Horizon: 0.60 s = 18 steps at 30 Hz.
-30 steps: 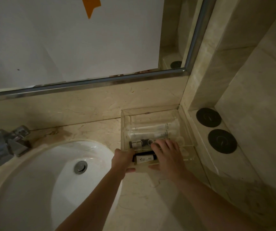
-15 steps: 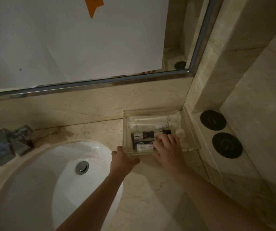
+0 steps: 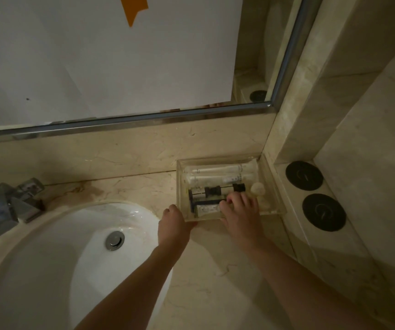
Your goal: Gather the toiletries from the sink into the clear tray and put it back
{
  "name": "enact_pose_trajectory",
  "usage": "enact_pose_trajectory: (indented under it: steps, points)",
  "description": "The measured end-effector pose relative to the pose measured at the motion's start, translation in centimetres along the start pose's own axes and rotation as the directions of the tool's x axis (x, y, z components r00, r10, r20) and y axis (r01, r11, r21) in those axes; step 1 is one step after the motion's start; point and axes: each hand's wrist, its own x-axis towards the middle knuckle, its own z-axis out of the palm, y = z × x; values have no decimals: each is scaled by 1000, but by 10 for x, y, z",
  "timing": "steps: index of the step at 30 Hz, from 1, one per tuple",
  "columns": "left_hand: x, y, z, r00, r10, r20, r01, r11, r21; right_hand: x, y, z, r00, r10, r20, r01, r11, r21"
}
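On marble counter [image 3: 144,189], clear tray [image 3: 272,186]

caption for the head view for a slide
Both hands, left hand and right hand, set the clear tray of toiletries in the counter corner beside the sink.

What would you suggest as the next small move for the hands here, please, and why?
Probably let go and draw both hands back: the clear tray already sits in the counter's back corner with the toiletries inside, and the sink basin looks bare.

Both forearms extended forward; left hand [image 3: 173,225] fingers curled, right hand [image 3: 240,216] fingers spread, palm down.
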Motion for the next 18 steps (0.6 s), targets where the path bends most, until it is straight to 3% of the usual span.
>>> enact_pose_trajectory:
  steps: [6,12,16,18]
  points:
    - [2,1,8,1000,8,4,-8,999,-37,-3,-2,-4,997,77,6,-77,997,-10]
    - [10,-14,1,988,24,152,-9,996,-94,-9,-21,-10,977,207,48,-206,978,-27]
    - [0,-36,-21,980,-39,195,82,973,-217,-14,-55,-14,966,259,13,-259,960,103]
    - [-13,-54,-34,985,-60,160,107,946,-304,-27,-76,-16,963,263,-55,-240,935,263]
